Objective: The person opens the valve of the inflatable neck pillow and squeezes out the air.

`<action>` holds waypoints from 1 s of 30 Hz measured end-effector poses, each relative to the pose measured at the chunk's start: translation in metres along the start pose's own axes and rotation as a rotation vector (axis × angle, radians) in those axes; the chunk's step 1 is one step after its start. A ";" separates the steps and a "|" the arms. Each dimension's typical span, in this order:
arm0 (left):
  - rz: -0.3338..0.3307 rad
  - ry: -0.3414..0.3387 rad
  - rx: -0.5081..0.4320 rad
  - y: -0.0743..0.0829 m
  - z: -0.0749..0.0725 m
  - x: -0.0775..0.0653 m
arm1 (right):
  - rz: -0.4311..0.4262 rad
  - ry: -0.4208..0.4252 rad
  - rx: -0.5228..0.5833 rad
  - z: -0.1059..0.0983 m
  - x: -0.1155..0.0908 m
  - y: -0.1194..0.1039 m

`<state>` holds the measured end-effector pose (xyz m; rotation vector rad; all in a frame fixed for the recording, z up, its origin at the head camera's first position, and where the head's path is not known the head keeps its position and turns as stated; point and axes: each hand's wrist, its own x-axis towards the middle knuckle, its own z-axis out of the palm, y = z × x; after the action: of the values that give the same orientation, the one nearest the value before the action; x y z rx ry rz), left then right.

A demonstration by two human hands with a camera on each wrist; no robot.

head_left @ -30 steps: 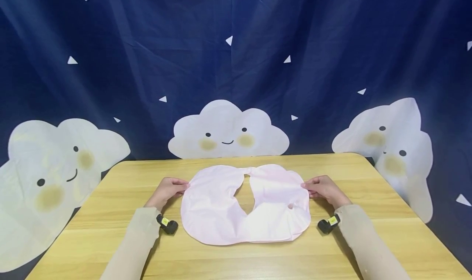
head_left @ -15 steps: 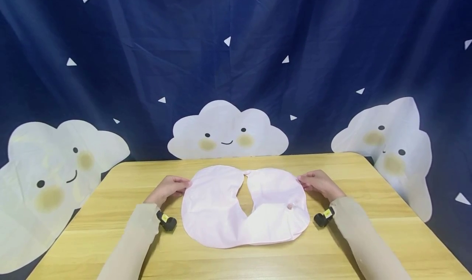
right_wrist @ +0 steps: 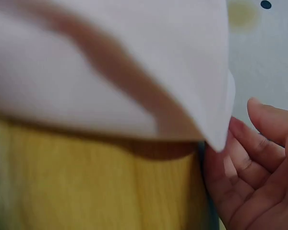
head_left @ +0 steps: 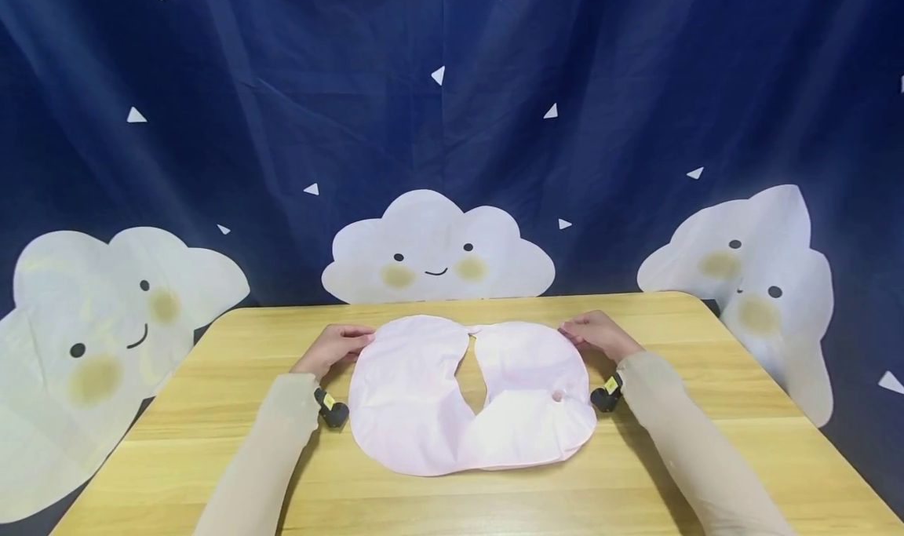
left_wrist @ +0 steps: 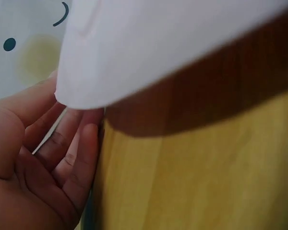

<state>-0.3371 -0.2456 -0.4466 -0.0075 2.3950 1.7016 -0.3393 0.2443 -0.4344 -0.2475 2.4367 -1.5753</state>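
Note:
A pale pink, flat U-shaped piece [head_left: 406, 399], limp like a neck pillow cover or an uninflated neck pillow, lies on the wooden table. Its two upper ends meet above a narrow central opening, and a small round spot [head_left: 558, 395] marks its lower right. At its upper left edge, my left hand [head_left: 335, 346] pinches the rim, thumb on one side and fingers [left_wrist: 74, 139] on the other. My right hand [head_left: 600, 334] is at the upper right edge. In the right wrist view its thumb stands apart from the raised pink edge, while the fingers [right_wrist: 245, 153] touch underneath.
The light wooden table [head_left: 452, 508] has rounded far corners. Behind it hangs a dark blue curtain [head_left: 494, 151] with white clouds and small triangles. A small black camera is strapped at each wrist.
Both hands have slid up along the pink piece's edges toward its far side, the right hand moving further and inward. The upper right of the piece has been smoothed into a rounder outline.

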 end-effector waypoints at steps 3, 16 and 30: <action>0.011 0.001 -0.013 0.001 0.002 0.003 | -0.008 0.035 -0.053 0.002 0.003 0.002; 0.015 0.094 -0.039 0.000 0.009 0.009 | 0.072 0.107 -0.132 0.011 0.005 -0.003; 0.012 0.197 -0.106 0.000 0.016 0.010 | 0.098 0.291 -0.056 0.018 0.004 0.007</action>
<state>-0.3444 -0.2295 -0.4535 -0.1846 2.4396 1.9139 -0.3381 0.2299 -0.4484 0.0989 2.6640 -1.5994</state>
